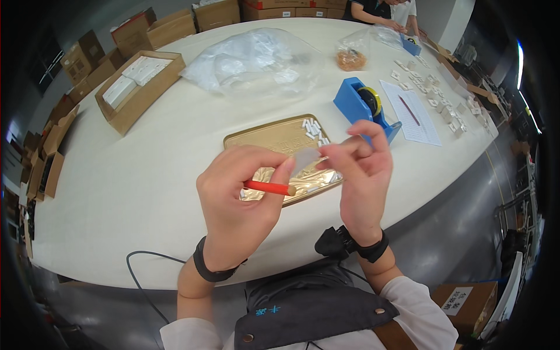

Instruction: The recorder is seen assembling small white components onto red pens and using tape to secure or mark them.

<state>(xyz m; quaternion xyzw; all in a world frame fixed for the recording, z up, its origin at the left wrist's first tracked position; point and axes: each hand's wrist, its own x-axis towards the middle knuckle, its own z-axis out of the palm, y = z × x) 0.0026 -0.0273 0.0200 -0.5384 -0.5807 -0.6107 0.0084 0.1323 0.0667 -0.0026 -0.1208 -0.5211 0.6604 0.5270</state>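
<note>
My left hand is closed, thumb and forefinger pinching a small translucent whitish piece, perhaps a plastic bag or film. The same hand also keeps a red pencil-like stick with a blunt tan end in its grip. My right hand pinches the opposite edge of the translucent piece between thumb and fingertip, its other fingers curled loosely. Beneath both hands lies a gold metal tray, partly covered by them. Small white cylinders are gathered at its right end.
A blue tape dispenser stands beyond my right hand, near a paper sheet with a pen. Many small white parts lie farther right. Clear plastic bags and an open carton sit behind. Another person works at the far edge.
</note>
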